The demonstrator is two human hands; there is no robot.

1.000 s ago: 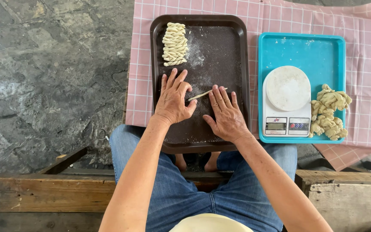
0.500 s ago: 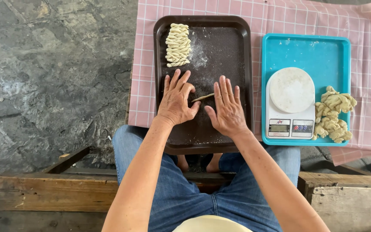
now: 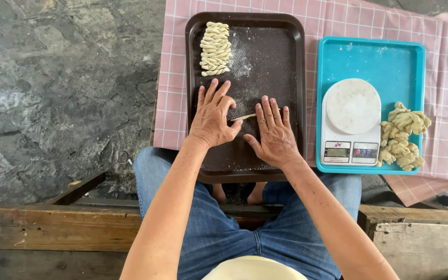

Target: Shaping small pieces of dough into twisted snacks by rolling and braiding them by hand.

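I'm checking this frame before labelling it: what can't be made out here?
- Dough strip, head view: only a short piece shows; the left hand and right hand cover both ends.
- Scale display, head view: too small to read.
- Twisted dough pieces on the brown tray: packed close, count uncertain.
- Pink checked cloth: cut off by the top and right edges.
- Feet under the tray: mostly hidden by it.

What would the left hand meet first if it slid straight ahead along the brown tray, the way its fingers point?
Probably the stack of twisted dough pieces; the left hand points roughly toward it.
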